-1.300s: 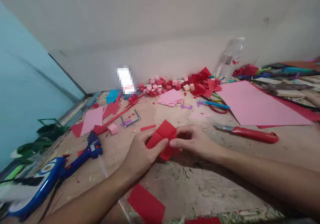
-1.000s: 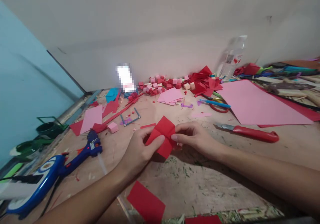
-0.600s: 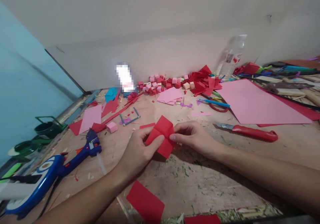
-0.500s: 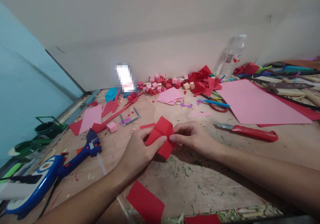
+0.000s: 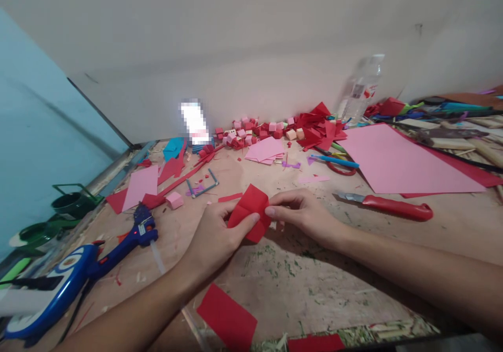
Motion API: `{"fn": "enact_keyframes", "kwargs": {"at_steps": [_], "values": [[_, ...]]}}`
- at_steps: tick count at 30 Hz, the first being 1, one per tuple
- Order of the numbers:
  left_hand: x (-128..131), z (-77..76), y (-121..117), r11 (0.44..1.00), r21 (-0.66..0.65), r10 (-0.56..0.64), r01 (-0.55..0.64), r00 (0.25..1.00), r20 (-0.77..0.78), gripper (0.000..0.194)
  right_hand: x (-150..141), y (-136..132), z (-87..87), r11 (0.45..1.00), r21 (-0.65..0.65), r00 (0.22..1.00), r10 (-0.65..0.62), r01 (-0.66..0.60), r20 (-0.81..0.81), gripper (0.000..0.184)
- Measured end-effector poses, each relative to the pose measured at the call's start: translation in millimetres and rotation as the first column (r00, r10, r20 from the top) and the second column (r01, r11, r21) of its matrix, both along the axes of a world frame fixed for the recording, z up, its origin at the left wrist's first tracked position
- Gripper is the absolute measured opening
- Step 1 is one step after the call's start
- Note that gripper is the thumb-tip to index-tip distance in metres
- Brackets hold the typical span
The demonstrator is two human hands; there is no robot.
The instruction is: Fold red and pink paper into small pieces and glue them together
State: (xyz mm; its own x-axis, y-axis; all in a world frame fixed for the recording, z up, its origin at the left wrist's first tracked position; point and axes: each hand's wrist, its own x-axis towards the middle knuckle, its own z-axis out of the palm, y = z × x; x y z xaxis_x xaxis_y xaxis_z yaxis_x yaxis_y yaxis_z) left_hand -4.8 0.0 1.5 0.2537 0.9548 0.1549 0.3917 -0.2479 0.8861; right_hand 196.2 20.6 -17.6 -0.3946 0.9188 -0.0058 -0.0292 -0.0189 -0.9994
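A creased piece of red paper (image 5: pixel 251 202) is held up off the table between my two hands. My left hand (image 5: pixel 222 229) grips its left side, thumb lying across the front. My right hand (image 5: pixel 302 213) pinches its right edge between thumb and fingers; the fingertips behind the sheet are hidden. Below my hands, a flat red paper rectangle (image 5: pixel 228 316) lies on the table. To the left of my left hand is a blue glue gun (image 5: pixel 126 244) with a small red light showing.
A red-handled knife (image 5: pixel 396 208) lies right of my hands. Pink sheets (image 5: pixel 408 161) spread at the right. Small pink and red paper cubes (image 5: pixel 247 132) pile by the wall. A plastic bottle (image 5: pixel 361 90) and a lit phone (image 5: pixel 194 121) stand at the back. Scissors (image 5: pixel 341 168) lie nearby.
The red paper has tilted slightly in my hands, its lower corner now a little higher. Both hands keep their hold. The whole view has shifted slightly.
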Motion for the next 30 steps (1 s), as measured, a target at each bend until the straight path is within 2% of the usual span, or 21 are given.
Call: {"fn": "enact_keyframes", "kwargs": {"at_steps": [8, 13, 19, 23, 26, 30], "values": [[0.3, 5.3, 1.1, 0.998, -0.044, -0.034, 0.037, 0.997, 0.066, 0.024, -0.8, 0.0, 0.9, 0.999, -0.033, 1.0, -0.023, 0.023, 0.0, 0.024], [-2.4, 7.6, 3.2, 0.984, -0.142, -0.089, 0.111, 0.984, 0.158, 0.024, -0.6, 0.3, -1.4, 1.0, -0.016, 1.0, -0.019, 0.019, 0.017, 0.024], [-3.0, 6.0, 3.1, 0.977, -0.195, -0.056, 0.086, 0.986, 0.156, 0.026, -0.6, 0.8, -2.6, 1.0, 0.006, 0.999, -0.013, 0.013, 0.034, 0.022], [-4.9, 15.3, 2.6, 0.958, -0.263, -0.064, 0.117, 0.977, 0.201, 0.028, -0.6, 0.7, -2.9, 1.0, 0.015, 0.999, -0.004, 0.003, 0.034, 0.021], [-6.6, 20.6, 2.6, 0.956, -0.275, -0.056, 0.104, 0.983, 0.175, 0.025, -0.6, 0.6, -4.5, 0.999, 0.03, 0.999, 0.008, -0.009, 0.036, 0.021], [-6.9, 13.5, 4.7, 0.95, -0.284, -0.089, 0.127, 0.986, 0.144, 0.023, -0.9, -0.3, -6.5, 0.997, 0.075, 0.998, 0.012, -0.017, 0.068, 0.021]]}}
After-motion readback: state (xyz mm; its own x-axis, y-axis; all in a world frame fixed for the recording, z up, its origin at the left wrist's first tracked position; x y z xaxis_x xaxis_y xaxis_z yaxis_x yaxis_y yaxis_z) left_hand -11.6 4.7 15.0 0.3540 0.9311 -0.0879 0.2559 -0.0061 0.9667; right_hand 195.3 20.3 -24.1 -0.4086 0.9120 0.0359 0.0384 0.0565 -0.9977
